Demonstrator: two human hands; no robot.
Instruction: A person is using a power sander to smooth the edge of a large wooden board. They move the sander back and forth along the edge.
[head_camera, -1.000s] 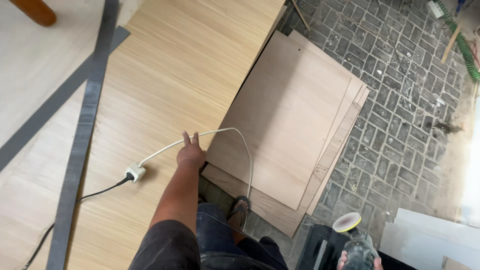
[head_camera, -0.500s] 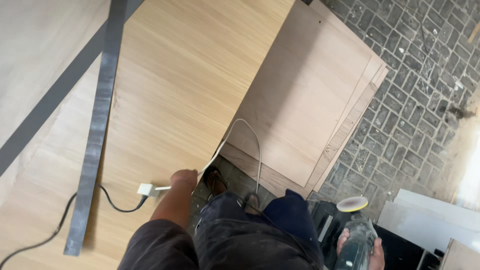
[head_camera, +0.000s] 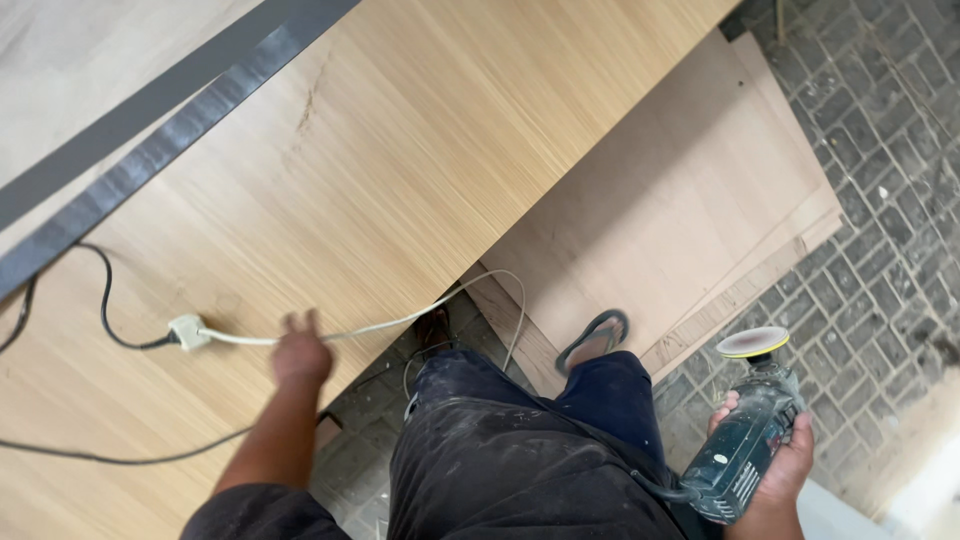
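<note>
Pale wood panel (head_camera: 420, 170) carries a white cord (head_camera: 330, 332) running lengthwise from its plug (head_camera: 188, 331) toward the panel's near edge. Your left hand (head_camera: 300, 355) closes on that cord just right of the plug; your right hand (head_camera: 775, 462) grips a sander (head_camera: 745, 440), pad up.

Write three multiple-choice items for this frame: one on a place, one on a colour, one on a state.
1. Where does the small white plug connector lie?
A. on the light wooden panel
B. on the grey paving-stone floor
C. in the right hand

2. What colour is the cord running from the connector past the left hand?
A. red
B. white
C. green

3. How is the dark green handheld power sander held?
A. lying on the panel
B. standing alone on the floor
C. gripped in the right hand

Answers: 1 A, the connector rests on the panel's wood grain. 2 B, the cord is pale white against the wood. 3 C, fingers wrap around the sander's body.
</note>
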